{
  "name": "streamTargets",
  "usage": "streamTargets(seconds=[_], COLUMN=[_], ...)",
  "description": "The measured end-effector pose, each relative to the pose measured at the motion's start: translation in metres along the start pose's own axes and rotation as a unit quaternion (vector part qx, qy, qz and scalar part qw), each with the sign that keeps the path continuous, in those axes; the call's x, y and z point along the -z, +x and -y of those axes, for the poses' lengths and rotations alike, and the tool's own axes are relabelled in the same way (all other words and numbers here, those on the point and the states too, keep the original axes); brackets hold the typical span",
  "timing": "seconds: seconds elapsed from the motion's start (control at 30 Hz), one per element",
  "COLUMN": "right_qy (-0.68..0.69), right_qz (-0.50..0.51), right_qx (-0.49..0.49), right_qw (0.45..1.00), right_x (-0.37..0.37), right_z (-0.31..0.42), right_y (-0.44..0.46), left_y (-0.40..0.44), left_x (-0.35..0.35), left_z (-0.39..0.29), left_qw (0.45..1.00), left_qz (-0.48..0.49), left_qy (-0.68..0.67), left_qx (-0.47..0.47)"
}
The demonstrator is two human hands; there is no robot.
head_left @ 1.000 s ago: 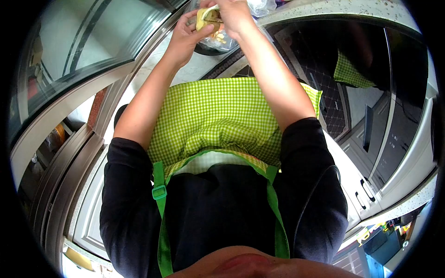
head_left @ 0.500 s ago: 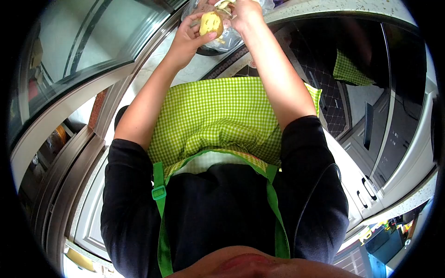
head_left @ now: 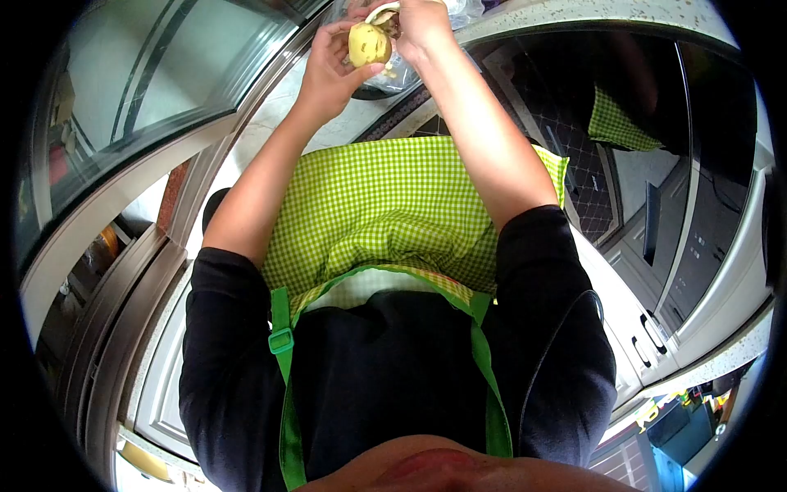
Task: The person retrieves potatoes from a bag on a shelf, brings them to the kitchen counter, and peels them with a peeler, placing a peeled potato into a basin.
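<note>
Near the top of the head view, my left hand [head_left: 329,72] is wrapped around a partly peeled potato [head_left: 369,44], thumb along its near side. Most of the potato's visible face is bare yellow, with some brown skin left in patches. My right hand [head_left: 424,31] is closed just right of it, on what looks like a white peeler [head_left: 382,11] against the potato's far side; its blade is mostly hidden. Below both hands is a dark container lined with a clear plastic bag [head_left: 403,75]. Scraps of peel show in the bag.
A glass sliding window [head_left: 197,66] with a metal frame runs along the left. To the right stands a glossy black appliance front [head_left: 656,98] beside a speckled counter edge [head_left: 574,15]. My green checked apron [head_left: 385,189] hangs close below my forearms.
The potato has shifted slightly left and has turned in my left hand. My right hand has moved a little left and down, closer to the potato.
</note>
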State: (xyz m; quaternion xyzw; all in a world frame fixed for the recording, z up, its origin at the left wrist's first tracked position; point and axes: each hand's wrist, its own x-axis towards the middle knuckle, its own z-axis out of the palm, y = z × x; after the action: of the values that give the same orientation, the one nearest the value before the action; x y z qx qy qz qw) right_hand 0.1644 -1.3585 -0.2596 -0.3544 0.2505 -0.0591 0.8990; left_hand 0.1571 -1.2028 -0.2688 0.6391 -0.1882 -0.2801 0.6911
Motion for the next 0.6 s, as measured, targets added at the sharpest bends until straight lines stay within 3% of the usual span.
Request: streamTargets(seconds=[0.13, 0.27, 0.37, 0.43, 0.5, 0.57, 0.6], right_qy=[0.139, 0.219, 0.187, 0.141, 0.096, 0.053, 0.053], right_qz=[-0.029, -0.058, -0.033, -0.039, -0.047, 0.014, 0.014], right_qx=[-0.044, -0.054, -0.093, -0.075, -0.055, -0.042, -0.043], right_qw=[0.989, 0.973, 0.977, 0.986, 0.993, 0.998, 0.998], right_x=[-0.002, 0.001, -0.004, -0.007, -0.005, 0.003, 0.000], right_z=[0.003, 0.000, 0.010, 0.009, 0.005, -0.002, 0.001], right_y=[-0.001, 0.000, 0.000, -0.004, -0.003, 0.002, -0.002], left_y=[0.000, 0.001, 0.005, 0.007, 0.008, 0.007, 0.005], left_x=[-0.005, -0.008, -0.001, 0.004, 0.006, 0.004, 0.001], left_z=[0.000, -0.004, -0.007, -0.006, -0.006, -0.005, -0.005], left_qw=[0.997, 0.996, 0.999, 0.961, 0.957, 0.951, 0.969], left_qz=[0.006, -0.002, -0.012, -0.016, -0.003, 0.010, 0.009], left_qy=[0.001, -0.008, -0.033, -0.248, -0.266, -0.283, -0.217], left_qx=[-0.077, -0.084, -0.028, 0.118, 0.120, 0.122, 0.116])
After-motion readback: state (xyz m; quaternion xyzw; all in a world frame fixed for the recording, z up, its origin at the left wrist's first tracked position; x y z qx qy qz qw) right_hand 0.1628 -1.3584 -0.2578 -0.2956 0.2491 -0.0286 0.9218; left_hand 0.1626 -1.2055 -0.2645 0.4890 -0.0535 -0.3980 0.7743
